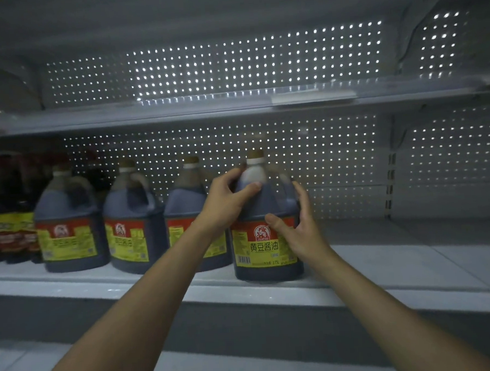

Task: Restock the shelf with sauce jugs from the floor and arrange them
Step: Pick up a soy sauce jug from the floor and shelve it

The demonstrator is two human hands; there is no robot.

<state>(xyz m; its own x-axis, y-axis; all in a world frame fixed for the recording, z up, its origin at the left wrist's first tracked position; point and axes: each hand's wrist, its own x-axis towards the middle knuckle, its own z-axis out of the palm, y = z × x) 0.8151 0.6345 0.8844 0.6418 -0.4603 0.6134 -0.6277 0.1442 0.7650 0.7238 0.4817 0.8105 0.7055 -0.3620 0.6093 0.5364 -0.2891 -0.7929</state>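
A dark sauce jug (266,258) with a red and yellow label stands upright near the front edge of the middle shelf (384,266). My left hand (227,200) wraps its shoulder near the neck. My right hand (300,228) presses against its right side, thumb on the label. Three matching jugs stand in a row to its left: one at the far left (69,223), one in the middle (132,222), and one (185,205) partly hidden behind my left forearm.
Smaller dark bottles (7,223) with yellow and red labels crowd the shelf's far left. A bare upper shelf (234,106) hangs overhead. A perforated back panel (336,158) closes the rear. To the right of the held jug the shelf surface is bare.
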